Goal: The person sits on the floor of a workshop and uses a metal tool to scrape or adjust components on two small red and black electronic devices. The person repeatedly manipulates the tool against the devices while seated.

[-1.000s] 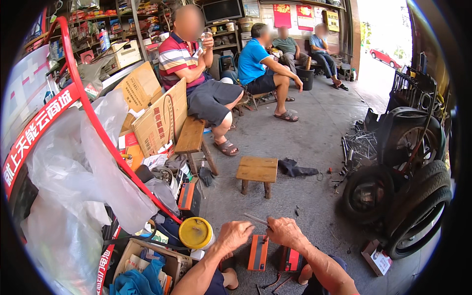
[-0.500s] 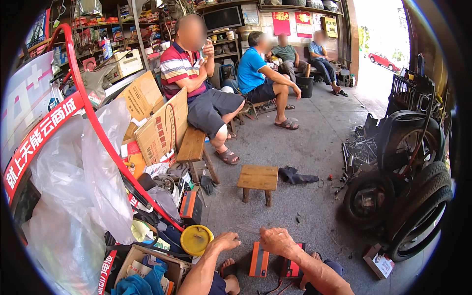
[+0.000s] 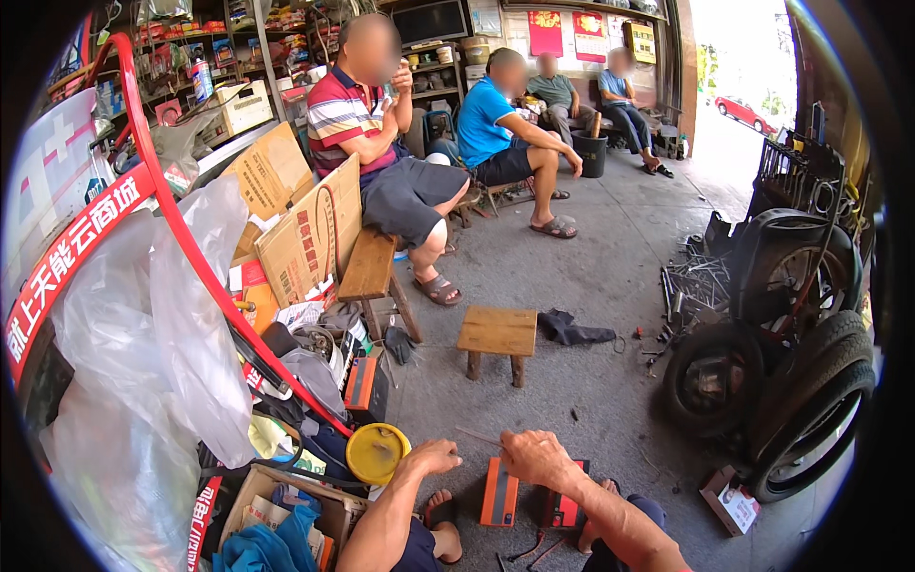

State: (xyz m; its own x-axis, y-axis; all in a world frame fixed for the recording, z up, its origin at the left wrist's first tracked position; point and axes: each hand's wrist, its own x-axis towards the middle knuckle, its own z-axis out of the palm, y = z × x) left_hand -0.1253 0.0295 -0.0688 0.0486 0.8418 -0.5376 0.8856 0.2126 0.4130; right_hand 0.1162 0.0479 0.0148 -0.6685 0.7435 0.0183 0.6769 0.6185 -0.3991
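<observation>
Over the floor in front of me, my right hand (image 3: 536, 458) is closed round a thin wire-like strip (image 3: 477, 438) that sticks out to the left. My left hand (image 3: 437, 457) is a little way off, its fingers drawn together; what they pinch, if anything, is too small to make out. Below my hands an orange-and-black box-shaped battery (image 3: 498, 496) stands on the floor. A second red-and-black battery (image 3: 568, 505) stands to its right, partly hidden by my right forearm. Dark and red leads (image 3: 534, 553) lie near the batteries.
A yellow round lid (image 3: 377, 453) and a cardboard box of cloths (image 3: 329, 515) sit left of my left arm. Ahead is a low wooden stool (image 3: 497, 331). Tyres (image 3: 810, 419) and scattered metal tools (image 3: 701, 281) lie on the right. Several people sit farther back.
My view has shifted slightly. The thin strip in my right hand now slants up to the left, and my left hand has moved slightly left. The batteries stay where they were.
</observation>
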